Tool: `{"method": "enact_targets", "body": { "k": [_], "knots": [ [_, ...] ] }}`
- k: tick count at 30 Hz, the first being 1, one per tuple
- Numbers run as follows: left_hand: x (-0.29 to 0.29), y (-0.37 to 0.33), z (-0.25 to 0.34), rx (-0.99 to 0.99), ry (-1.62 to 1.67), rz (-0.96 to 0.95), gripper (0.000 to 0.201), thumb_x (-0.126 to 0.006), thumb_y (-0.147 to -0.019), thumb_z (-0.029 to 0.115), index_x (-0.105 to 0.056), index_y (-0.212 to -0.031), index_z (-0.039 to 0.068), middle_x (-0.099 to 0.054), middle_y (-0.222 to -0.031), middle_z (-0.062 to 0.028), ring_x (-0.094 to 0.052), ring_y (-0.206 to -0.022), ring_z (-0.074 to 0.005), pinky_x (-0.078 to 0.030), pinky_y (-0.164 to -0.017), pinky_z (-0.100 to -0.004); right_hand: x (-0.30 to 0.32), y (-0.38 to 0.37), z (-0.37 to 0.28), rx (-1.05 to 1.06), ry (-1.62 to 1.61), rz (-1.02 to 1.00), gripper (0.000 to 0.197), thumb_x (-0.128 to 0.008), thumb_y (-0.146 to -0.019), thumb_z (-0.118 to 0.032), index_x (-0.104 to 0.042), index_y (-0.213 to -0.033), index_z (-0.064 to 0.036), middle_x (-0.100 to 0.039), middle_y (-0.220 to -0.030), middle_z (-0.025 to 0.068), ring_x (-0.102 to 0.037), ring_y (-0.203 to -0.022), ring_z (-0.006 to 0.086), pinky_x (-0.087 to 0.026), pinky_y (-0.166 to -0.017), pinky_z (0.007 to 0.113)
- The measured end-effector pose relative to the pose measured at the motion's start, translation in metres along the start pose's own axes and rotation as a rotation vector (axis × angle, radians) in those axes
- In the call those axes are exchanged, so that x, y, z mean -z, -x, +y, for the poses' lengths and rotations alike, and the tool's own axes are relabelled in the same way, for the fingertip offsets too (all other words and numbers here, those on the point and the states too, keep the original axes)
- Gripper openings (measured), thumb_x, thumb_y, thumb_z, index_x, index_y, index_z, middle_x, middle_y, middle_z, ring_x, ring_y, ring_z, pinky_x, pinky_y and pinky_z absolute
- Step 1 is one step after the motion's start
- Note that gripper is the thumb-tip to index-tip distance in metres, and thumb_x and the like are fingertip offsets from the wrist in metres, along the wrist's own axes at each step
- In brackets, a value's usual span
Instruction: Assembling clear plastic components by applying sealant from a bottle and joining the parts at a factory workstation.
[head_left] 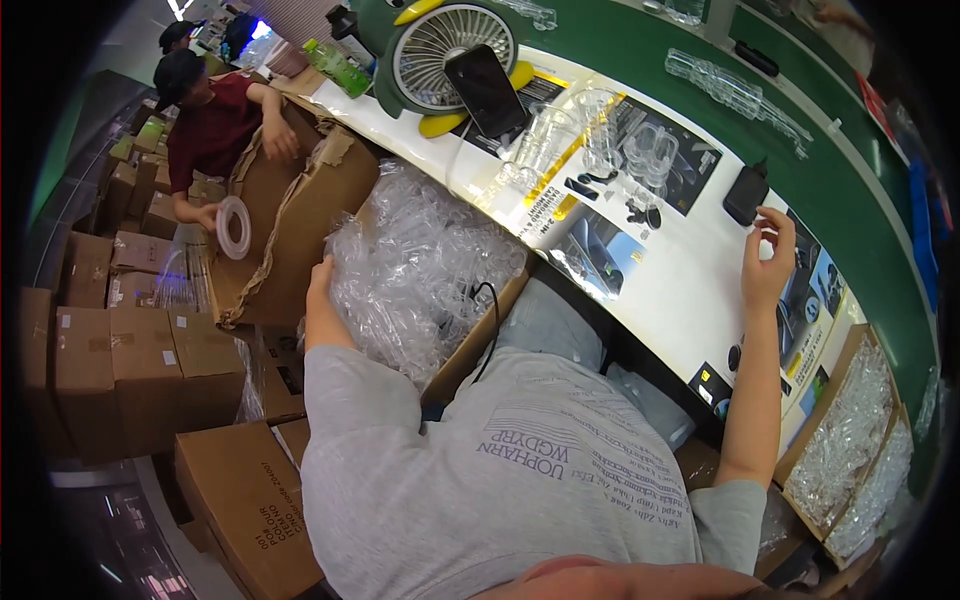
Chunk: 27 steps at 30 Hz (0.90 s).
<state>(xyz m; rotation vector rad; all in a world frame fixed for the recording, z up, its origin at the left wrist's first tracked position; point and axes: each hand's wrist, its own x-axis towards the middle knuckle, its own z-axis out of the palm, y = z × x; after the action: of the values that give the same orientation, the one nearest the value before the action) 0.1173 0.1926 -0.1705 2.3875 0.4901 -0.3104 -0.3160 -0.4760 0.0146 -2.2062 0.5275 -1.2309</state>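
Note:
My left hand [321, 284] reaches to the left side of a carton [480, 345] heaped with clear plastic bags [415, 260]. Its fingers are partly hidden against the plastic, so I cannot tell whether they grip any. Over the right part of the white table [665, 315], my right hand [770, 250] is raised with its fingers loosely bent and a gap by the thumb. Nothing shows in it. Just beyond its fingertips lies a small black block-shaped thing [745, 194]. Several clear plastic parts [600, 135] lie together near the table's far middle.
A green fan [445, 60] with a black phone [486, 92] leaning on it stands at the back, beside a green bottle [338, 68]. At left, a co-worker [215, 125] holds a tape roll [234, 228] by an open carton [290, 220]. Cartons [145, 375] are stacked left; a tray of clear parts [845, 435] sits right.

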Motion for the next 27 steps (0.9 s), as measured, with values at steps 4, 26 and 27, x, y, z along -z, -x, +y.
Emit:
{"method": "enact_targets", "body": {
  "k": [4, 26, 27],
  "knots": [
    [0.040, -0.011, -0.032, -0.126, 0.082, 0.123, 0.052, -0.063, -0.073, 0.042, -0.066, -0.094, -0.005, -0.063, -0.100, -0.0146, -0.058, -0.090, -0.0237, -0.046, -0.079, -0.0372, -0.006, 0.002, 0.013, -0.014, -0.105, 0.029, 0.026, -0.052, -0.080, 0.006, -0.057, -0.103, -0.0034, -0.060, -0.100, 0.0062, -0.059, -0.085, 0.0134, -0.047, -0.072, 0.024],
    [0.072, 0.202, 0.210, -0.712, -0.333, 0.055, 0.010, -0.067, -0.080, 0.009, -0.067, -0.083, -0.001, -0.057, -0.066, 0.0036, -0.050, -0.059, -0.0072, -0.038, -0.053, -0.0216, -0.003, -0.001, 0.005, -0.029, -0.066, 0.038, 0.025, -0.053, -0.077, 0.005, -0.059, -0.099, -0.0039, -0.060, -0.096, 0.0063, -0.060, -0.083, 0.0141, -0.048, -0.070, 0.025],
    [0.073, 0.204, 0.213, -0.722, -0.334, 0.057, 0.010, -0.067, -0.080, 0.009, -0.067, -0.083, -0.001, -0.057, -0.066, 0.0036, -0.050, -0.059, -0.0072, -0.038, -0.053, -0.0216, -0.003, 0.000, 0.005, -0.035, -0.062, 0.021, 0.025, -0.052, -0.079, 0.005, -0.058, -0.101, -0.0032, -0.061, -0.099, 0.0058, -0.060, -0.086, 0.0135, -0.048, -0.073, 0.025]
  ]
}}
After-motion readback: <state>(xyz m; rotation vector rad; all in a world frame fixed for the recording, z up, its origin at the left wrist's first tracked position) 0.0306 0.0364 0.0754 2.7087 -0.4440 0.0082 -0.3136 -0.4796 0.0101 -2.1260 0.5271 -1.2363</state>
